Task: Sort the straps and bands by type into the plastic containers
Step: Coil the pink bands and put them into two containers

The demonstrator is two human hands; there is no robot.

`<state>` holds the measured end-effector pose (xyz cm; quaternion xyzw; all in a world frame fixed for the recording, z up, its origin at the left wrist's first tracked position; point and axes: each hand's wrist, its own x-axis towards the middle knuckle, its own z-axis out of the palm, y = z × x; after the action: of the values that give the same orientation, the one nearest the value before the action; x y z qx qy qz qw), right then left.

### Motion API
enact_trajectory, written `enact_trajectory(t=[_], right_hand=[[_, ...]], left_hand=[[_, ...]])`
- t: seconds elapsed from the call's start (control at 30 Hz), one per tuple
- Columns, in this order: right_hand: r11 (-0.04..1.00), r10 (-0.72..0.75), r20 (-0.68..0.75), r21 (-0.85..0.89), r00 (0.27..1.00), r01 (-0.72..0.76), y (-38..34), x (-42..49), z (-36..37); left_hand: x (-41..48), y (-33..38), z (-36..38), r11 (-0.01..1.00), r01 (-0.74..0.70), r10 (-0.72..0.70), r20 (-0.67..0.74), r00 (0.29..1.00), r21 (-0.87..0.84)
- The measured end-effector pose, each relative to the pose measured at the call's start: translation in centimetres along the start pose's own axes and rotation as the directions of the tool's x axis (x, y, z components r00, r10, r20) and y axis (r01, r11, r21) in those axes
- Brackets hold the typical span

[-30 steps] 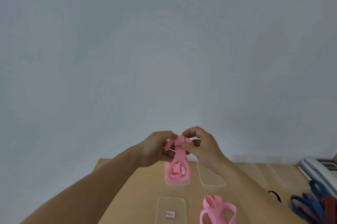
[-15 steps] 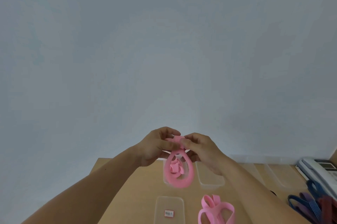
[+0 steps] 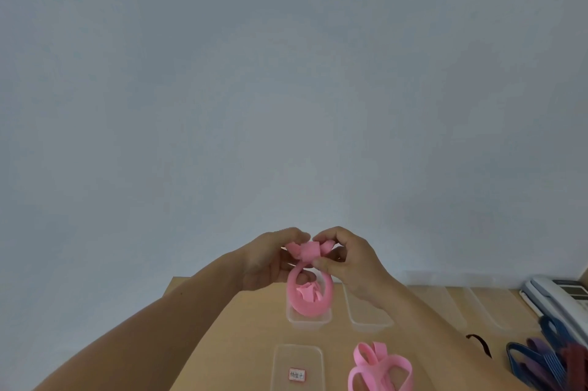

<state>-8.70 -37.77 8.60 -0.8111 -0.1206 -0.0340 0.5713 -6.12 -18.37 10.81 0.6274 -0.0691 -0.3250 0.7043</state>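
Both hands are busy here: my left hand [image 3: 270, 260] and right hand [image 3: 350, 263] each pinch the bunched top of a pink band [image 3: 310, 308]. Its loop dangles over the far container [image 3: 308, 320], which already holds a pink bundle [image 3: 308, 292]. My tip: cinch that wrap snug before letting go, since I reckon it'll spring open otherwise, then lower it straight in. More loose pink bands [image 3: 380, 368] sit nearer on the desk [image 3: 229, 343], to the right.

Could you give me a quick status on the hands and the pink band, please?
Left hand, right hand: both pinching the pink band. Loop hangs above the clear container. Nothing seen in the way.
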Motion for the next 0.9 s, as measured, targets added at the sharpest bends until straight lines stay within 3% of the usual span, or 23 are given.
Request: enact_trajectory(t=[0.2,0.47,0.67,0.9], right_hand=[[1.0,-0.013,-0.004,0.014,1.0,0.013,0.2,-0.3,0.4],[0.951,0.176,0.088,0.241,0.98,-0.193,-0.7,-0.1,-1.0],[0.949,0.274,0.085,0.141,0.958,-0.283,-1.3,0.2,-0.7],[0.966,0.226,-0.008,0.135,0.974,-0.223,-1.0,0.3,-0.8]], left_hand=[[0.0,0.4,-0.1,0.998,0.027,-0.027,0.003,1.0,0.053],[-0.3,0.3,-0.4,0.988,-0.133,0.135,-0.018,0.991,0.075],[0.0,-0.3,-0.1,0.97,-0.149,0.164,-0.064,0.984,0.19],[0.3,-0.7,0.4,0.931,-0.164,0.206,-0.098,0.974,0.325]])
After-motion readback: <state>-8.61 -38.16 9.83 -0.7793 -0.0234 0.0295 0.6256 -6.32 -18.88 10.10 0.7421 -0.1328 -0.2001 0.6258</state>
